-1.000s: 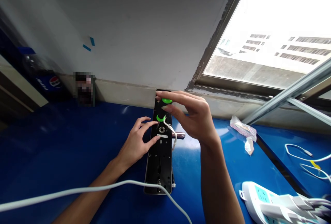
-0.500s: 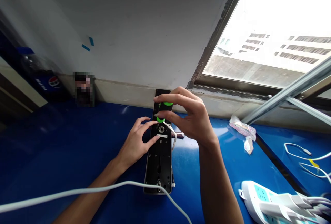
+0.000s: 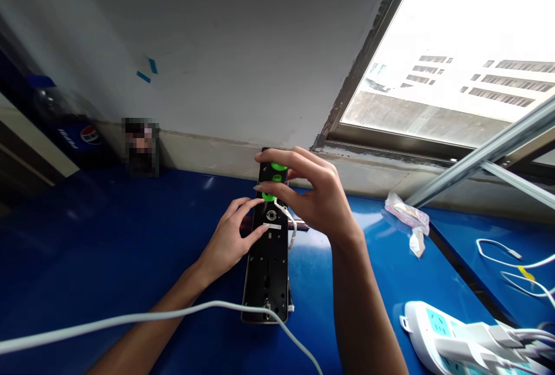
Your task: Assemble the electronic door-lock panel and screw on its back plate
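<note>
A blue table [image 3: 143, 230] runs up against a grey wall [image 3: 225, 69], and at its far left I can see a Pepsi bottle [image 3: 82, 135]. A pixelated patch hides something beside it. A white cable [image 3: 130, 320] crosses in front, over the left forearm. The left hand [image 3: 229, 242] is spread, thumb and forefinger parted, the thumb's tip at a white label [image 3: 274, 226] on the black panel [image 3: 265, 274]. That panel lies on the table with its long axis running from the person towards the wall, the far end leaning slightly right. Over its far half stands a green-and-black screwdriver [image 3: 276, 178], handle uppermost, its lower end slanting down, a little leftward and towards the person. The right hand [image 3: 318, 190] curves about the handle, thumb and forefinger apart; how firmly it grips, I cannot tell. Farther right lie a pink packet [image 3: 405, 210] and a white power strip [image 3: 427, 326].
</note>
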`<state>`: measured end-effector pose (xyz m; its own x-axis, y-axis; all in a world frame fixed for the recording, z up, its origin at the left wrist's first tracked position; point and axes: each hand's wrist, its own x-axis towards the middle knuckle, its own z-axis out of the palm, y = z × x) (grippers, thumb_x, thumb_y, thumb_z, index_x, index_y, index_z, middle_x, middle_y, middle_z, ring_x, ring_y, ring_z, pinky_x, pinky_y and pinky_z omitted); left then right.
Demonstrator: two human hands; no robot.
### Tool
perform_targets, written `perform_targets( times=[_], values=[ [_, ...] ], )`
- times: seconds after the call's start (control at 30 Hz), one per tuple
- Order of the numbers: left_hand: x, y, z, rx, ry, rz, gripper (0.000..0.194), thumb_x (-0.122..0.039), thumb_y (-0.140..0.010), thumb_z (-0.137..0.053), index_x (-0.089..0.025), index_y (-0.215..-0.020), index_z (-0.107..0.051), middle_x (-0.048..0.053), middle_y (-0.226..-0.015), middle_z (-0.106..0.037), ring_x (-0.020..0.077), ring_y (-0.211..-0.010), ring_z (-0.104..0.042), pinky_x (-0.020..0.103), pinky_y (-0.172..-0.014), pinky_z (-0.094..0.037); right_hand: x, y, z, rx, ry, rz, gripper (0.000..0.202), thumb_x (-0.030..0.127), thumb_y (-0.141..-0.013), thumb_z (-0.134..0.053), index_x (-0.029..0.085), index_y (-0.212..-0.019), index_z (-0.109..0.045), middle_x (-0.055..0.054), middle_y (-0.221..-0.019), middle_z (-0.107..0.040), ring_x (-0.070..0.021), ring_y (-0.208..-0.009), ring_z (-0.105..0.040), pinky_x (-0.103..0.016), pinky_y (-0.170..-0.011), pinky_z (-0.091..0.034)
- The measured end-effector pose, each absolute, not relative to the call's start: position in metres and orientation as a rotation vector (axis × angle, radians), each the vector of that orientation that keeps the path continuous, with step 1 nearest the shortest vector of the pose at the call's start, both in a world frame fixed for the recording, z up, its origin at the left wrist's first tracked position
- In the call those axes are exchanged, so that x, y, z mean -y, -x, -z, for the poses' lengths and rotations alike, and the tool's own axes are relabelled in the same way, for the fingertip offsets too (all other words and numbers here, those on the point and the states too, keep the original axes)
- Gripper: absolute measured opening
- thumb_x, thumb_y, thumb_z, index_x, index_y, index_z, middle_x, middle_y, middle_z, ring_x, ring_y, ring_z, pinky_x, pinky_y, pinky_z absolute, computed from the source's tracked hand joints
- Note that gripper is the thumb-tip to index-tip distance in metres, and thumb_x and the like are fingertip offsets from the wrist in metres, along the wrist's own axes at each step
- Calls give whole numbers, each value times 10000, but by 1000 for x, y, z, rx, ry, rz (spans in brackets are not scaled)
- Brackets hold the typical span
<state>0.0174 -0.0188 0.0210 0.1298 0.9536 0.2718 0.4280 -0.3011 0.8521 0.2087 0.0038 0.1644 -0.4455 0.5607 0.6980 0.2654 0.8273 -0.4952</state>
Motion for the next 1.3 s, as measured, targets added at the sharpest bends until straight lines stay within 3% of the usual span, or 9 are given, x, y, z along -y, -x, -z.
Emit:
perform_targets(
  times=[0.13, 0.27, 0.4, 0.6, 0.8, 1.0, 1.17, 1.3],
  values=[
    [19, -18, -26, -1316, -1701, -1075, 597, -494, -951, -746, -324, -1495, -568, 72, -1419, -656, 257, -1072, -776, 395, -926, -688, 0, -211, -167, 2131, 537, -599, 456, 137, -1025, -581, 276, -1457, -621, -39, -1371, -734, -200, -1244, -714, -348, -982, -637],
    [18, -19, -27, -1227, -1581, -1072, 626, -473, -940, -770, -304, -1501, -548, 59, -1233, -765, 272, -1046, -798, 375, -868, -700, 0, -209, -168, 2168, 538, -499, 351, 124, -1000, -633, 246, -1324, -694, -27, -1235, -761, -162, -1096, -737, -297, -929, -637],
    [18, -19, -28, -1203, -1573, -1088, 591, -449, -937, -776, -295, -1470, -573, 56, -1228, -774, 273, -1052, -801, 367, -868, -699, 0, -205, -168, 2121, 647, -394, 273, 195, -939, -763, 251, -1204, -729, -29, -1113, -708, -150, -941, -703, -277, -794, -643],
    [18, -19, -28, -1205, -1586, -1082, 601, -432, -950, -761, -304, -1497, -549, 48, -1209, -784, 263, -1037, -807, 361, -862, -702, 7, -210, -177, 2241, 529, -697, 514, -52, -932, -526, 230, -1347, -636, -24, -1321, -727, -151, -1209, -702, -293, -1050, -588],
    [16, -20, -23, -1221, -1597, -1113, 604, -446, -919, -793, -286, -1460, -579, 64, -1203, -789, 285, -1017, -815, 388, -830, -716, 7, -206, -176, 2193, 656, -586, 482, -63, -885, -567, 257, -1227, -684, 22, -1170, -766, -124, -1018, -735, -247, -940, -619],
    [17, -20, -26, -1224, -1603, -1118, 543, -425, -925, -788, -285, -1418, -610, 58, -1223, -789, 274, -1013, -815, 380, -836, -716, 5, -202, -170, 2135, 742, -438, 406, 73, -893, -724, 273, -1245, -685, 6, -1099, -725, -120, -896, -681, -211, -762, -626],
    [17, -20, -28, -1185, -1595, -1108, 551, -401, -940, -776, -283, -1446, -591, 36, -1139, -795, 252, -1004, -813, 356, -846, -710, 10, -204, -175, 2205, 700, -667, 494, -42, -897, -552, 273, -1269, -629, 7, -1145, -736, -138, -998, -720, -262, -914, -616],
    [17, -21, -28, -1198, -1601, -1135, 579, -398, -922, -796, -285, -1452, -590, 46, -1191, -791, 258, -1014, -813, 356, -851, -709, 12, -203, -176, 2192, 756, -605, 459, -34, -874, -575, 278, -1206, -631, 29, -1022, -717, -122, -860, -683, -250, -855, -610]
  ],
)
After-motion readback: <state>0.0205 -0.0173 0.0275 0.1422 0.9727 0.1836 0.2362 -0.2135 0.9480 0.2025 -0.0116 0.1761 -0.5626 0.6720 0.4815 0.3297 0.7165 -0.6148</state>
